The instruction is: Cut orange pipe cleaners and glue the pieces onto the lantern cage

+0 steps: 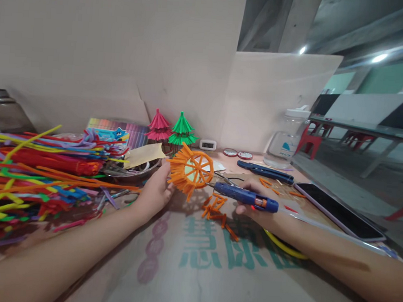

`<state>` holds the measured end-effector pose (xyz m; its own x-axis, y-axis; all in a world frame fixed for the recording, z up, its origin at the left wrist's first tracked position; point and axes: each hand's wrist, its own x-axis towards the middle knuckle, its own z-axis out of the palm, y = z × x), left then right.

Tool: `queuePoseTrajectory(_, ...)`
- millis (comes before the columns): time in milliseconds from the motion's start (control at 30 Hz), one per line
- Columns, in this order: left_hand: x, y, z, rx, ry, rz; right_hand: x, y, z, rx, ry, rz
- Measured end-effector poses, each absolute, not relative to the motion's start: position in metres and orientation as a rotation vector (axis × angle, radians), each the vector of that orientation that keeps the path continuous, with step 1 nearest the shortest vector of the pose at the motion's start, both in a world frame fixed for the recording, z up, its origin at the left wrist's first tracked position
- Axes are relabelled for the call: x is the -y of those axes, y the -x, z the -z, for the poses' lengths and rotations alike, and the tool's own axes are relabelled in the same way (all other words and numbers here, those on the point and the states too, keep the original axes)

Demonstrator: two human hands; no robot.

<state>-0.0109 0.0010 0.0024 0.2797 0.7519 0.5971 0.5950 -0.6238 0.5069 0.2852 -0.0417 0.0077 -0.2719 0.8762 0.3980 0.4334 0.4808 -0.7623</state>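
In right hand (258,215) (curled): glue gun (246,197)

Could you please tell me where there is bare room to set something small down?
The cardboard is bare in front of the orange scraps, between the left forearm and right forearm. Pipe cleaners crowd the left; a phone and bottle occupy the right.

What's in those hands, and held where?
The left hand holds an orange, fringed, spoked pipe-cleaner wheel by its left edge. The right hand holds a blue, tube-shaped plastic glue gun toward its back end; the exact grip is hidden.
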Motion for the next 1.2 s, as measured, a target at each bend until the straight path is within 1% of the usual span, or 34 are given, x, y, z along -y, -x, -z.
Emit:
queuePoseTrajectory(233,0.0,0.012,-0.004,-1.299,-2.412,-1.232,0.041,-0.285,-0.007,1.915,1.083,-0.662)
queuePoseTrajectory(400,-0.001,0.011,-0.004,-1.314,-2.407,-1.256,0.042,-0.285,-0.009,1.899,1.072,-0.718)
queuePoseTrajectory(833,0.0,0.01,-0.005,-1.271,-2.416,-1.255,0.045,-0.283,-0.013,1.887,1.087,-0.679)
queuePoseTrajectory(1200,-0.002,0.012,-0.002,-1.264,-2.403,-1.273,0.047,-0.281,-0.017,1.867,1.148,-0.72)
